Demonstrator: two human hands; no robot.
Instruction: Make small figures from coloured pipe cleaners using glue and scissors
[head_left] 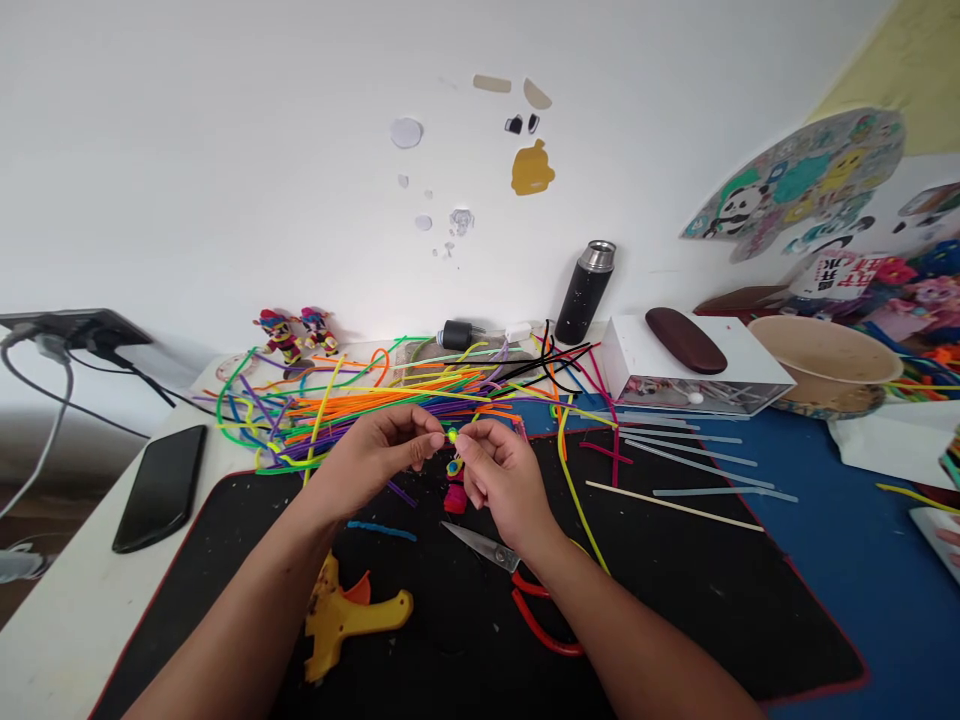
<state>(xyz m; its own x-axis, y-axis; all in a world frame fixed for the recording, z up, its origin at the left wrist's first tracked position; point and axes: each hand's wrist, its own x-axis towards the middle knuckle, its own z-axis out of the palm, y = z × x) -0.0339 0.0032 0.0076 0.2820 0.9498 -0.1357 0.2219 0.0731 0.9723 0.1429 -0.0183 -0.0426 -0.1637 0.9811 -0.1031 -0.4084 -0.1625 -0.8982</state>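
Observation:
My left hand [382, 448] and my right hand [504, 478] meet above the black mat [675, 600], both pinching a small pipe-cleaner figure [454, 470] with a yellow-green top, blue middle and red base. The yellow-green end sits between the fingertips of both hands. A heap of coloured pipe cleaners [360, 400] lies just behind my hands. Red-handled scissors [510, 575] lie on the mat under my right wrist, and a yellow glue gun [345, 615] lies under my left forearm.
A black phone [161, 485] lies at the left. Two finished figures [296, 335], a black flask [585, 290], a white box [697, 370] with a dark case, and a bowl [825, 365] stand behind. Clear glue sticks [690, 450] and a thin wooden stick [675, 505] lie on the right.

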